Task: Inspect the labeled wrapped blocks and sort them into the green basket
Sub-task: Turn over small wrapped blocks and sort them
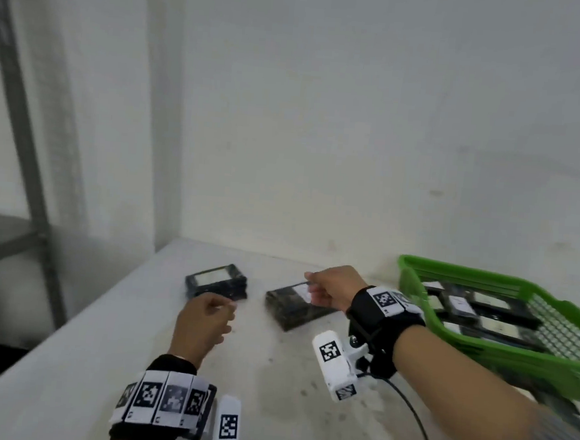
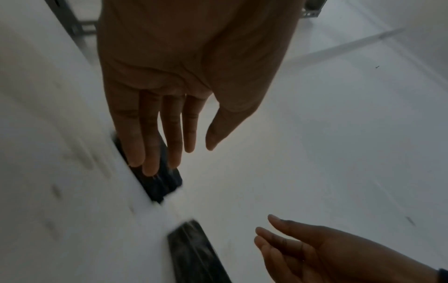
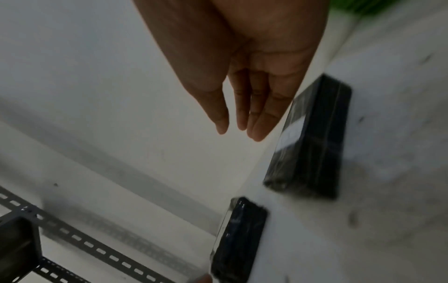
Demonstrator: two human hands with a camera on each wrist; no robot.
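Two black wrapped blocks with white labels lie on the white table [image 1: 76,359]. The left block [image 1: 216,281] [image 2: 155,181] [image 3: 238,241] sits just beyond my left hand [image 1: 206,320] [image 2: 169,149], whose fingers are straight and hold nothing. The right block [image 1: 294,306] [image 2: 194,252] [image 3: 312,141] lies under my right hand [image 1: 328,287] [image 3: 240,126], which hovers over it with extended fingers, empty. The green basket [image 1: 415,276] stands at the right and holds several labeled blocks [image 1: 481,309].
A white wall rises right behind the table. A grey metal shelf frame [image 1: 23,132] [image 3: 80,243] stands to the left beyond the table's edge. A black cable [image 1: 415,421] runs from my right wrist camera across the table's near part.
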